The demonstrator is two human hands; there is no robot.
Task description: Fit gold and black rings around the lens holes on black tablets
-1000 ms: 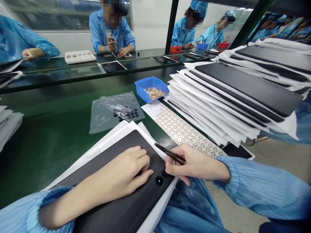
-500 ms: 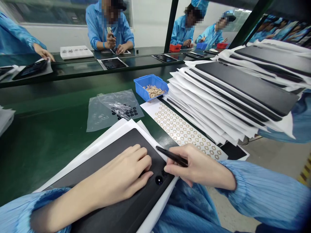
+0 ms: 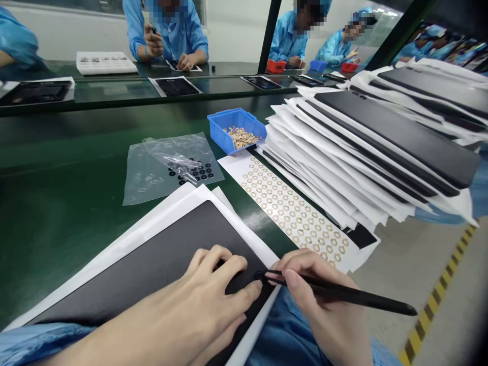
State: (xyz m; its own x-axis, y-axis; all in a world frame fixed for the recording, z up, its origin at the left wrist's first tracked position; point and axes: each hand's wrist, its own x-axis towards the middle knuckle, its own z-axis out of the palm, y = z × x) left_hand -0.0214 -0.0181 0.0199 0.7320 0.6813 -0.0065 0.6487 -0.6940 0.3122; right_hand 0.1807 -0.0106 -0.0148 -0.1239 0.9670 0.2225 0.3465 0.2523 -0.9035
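My left hand lies flat on a dark matte panel, which rests on white paper. Its fingertips sit just beside a small round black ring near the panel's edge. My right hand pinches long black tweezers, and their tips reach that ring. A second round part, visible earlier, is now hidden under my left fingers.
Beyond the panel lie a sheet of small gold rings, a blue bin of loose rings and a plastic bag of black rings. A tall stack of paper-wrapped dark panels rises on the right. Co-workers in blue sit across the bench.
The view has tilted down and my hands have moved toward the panel's edge. The tweezers have swung from pointing up-left to nearly level, tips now at the ring. My left fingers cover the lower round part.
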